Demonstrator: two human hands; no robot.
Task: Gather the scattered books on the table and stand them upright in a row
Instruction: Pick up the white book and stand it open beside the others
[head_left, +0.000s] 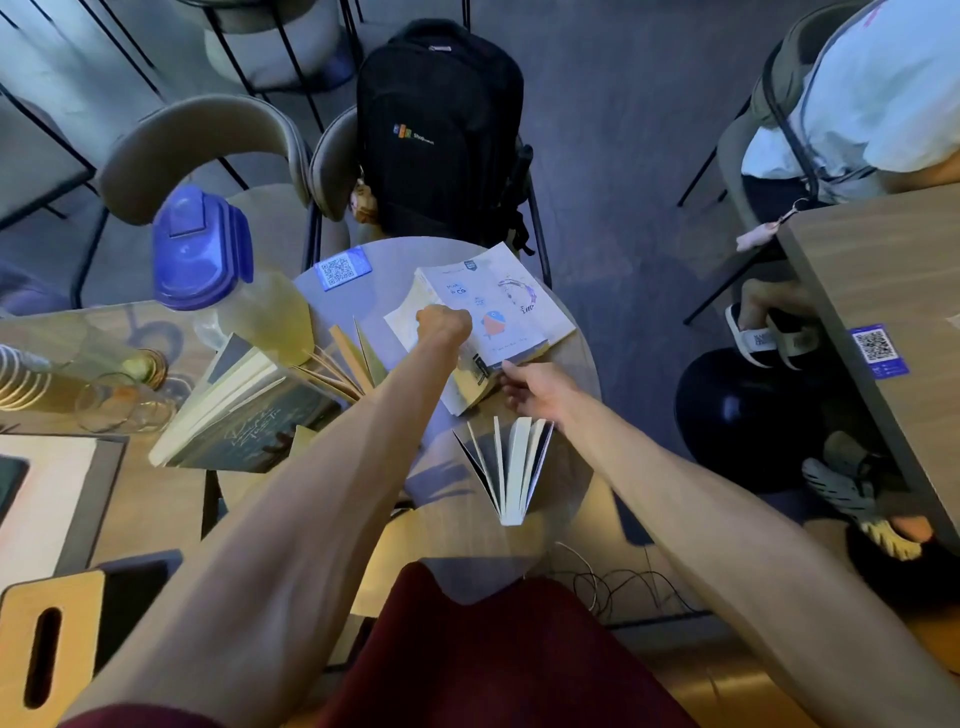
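At centre frame, on the round table (582, 374), a white paperback (511, 306) with coloured drawings on its cover lies flat, partly overlapping a cream book (470, 387) beneath it. The left hand (444, 327) is curled into a fist on the paperback's left edge and appears to grip the cover there. The right hand (535, 389) reaches in from lower right, its fingers at the book's near edge where the two volumes overlap. We cannot tell whether they are closed on anything.

Other books on the table:
- Just below the right hand, a fanned book (514, 467) stands on end with its pages splayed.
- Left of the fist, a tan-covered book (353, 358) stands in the same way.
- At left of centre, a dark book (234, 421) leans beside a blue-lidded bottle (208, 249).
- At top centre, beyond the table, a black backpack (441, 130) fills a chair.

We judge the white paperback to be light and limp. Its soft cover bends, its glossy face may slide on the book beneath, and a lift by one cover would let the block swing open. A better hold is across the spine, or with both covers pinched shut against the pages. Stood on end alone it will probably splay like its neighbours, so we would press the books together for support.
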